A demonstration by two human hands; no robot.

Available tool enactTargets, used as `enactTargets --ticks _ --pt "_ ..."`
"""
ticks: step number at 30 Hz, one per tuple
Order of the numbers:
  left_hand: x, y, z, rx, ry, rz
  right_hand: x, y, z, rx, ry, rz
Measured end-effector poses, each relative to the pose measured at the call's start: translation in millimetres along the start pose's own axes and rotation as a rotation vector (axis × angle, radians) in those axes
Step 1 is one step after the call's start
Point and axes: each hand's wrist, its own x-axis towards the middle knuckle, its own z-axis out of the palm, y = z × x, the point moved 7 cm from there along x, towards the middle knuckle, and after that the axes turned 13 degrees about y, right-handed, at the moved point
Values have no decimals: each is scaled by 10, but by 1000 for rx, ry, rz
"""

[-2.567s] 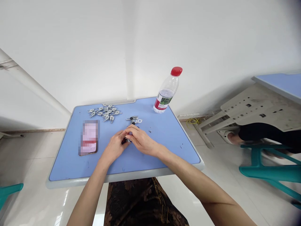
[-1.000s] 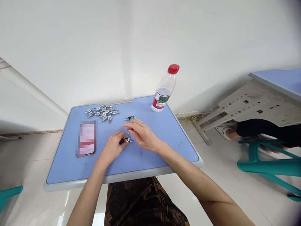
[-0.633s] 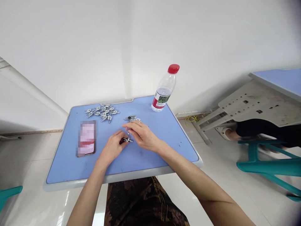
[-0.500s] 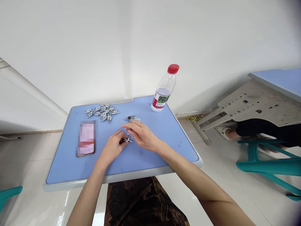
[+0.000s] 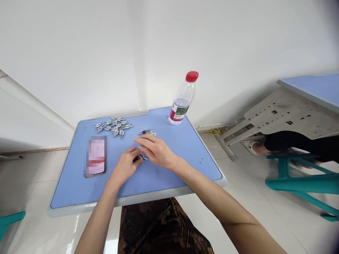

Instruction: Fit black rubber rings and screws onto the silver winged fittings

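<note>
My left hand (image 5: 124,165) rests on the blue desk (image 5: 161,181), its fingers closed around a small silver metal fitting (image 5: 142,157) whose end sticks out to the right. Close against it, my right hand (image 5: 160,152) has thumb and forefinger pinched at a thin metal piece (image 5: 143,152) standing up from the fitting. The other right fingers stretch out above. Part of the fitting is hidden by my fingers. Just beyond my right hand lie a silver fitting with a dark round spot (image 5: 144,132) and some ring-shaped pieces (image 5: 154,134), partly covered by the hand.
A pile of similar silver fittings (image 5: 113,127) lies at the back left. In front of it is a phone (image 5: 97,151). A water bottle with a red cap (image 5: 182,100) stands at the back right, near the wall. Another desk (image 5: 293,109) and a green stool (image 5: 296,183) are at the right.
My right hand has tipped slightly lower over the fitting, and its fingers have come nearer my left hand. The whole view has shifted a little. The left hand keeps its hold.
</note>
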Motion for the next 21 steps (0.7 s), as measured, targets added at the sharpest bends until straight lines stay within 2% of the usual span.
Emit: enactTargets --ticks 4,10,17,21 --pt "4 3 -2 15 7 3 2 25 -15 19 -23 10" --pt "9 17 -7 -11 26 2 -11 38 -13 -44 37 5" --pt "11 15 -6 -7 21 0 -20 -43 3 -15 -33 -46" --pt "9 23 -15 -4 27 1 -29 17 -12 -143 33 -24"
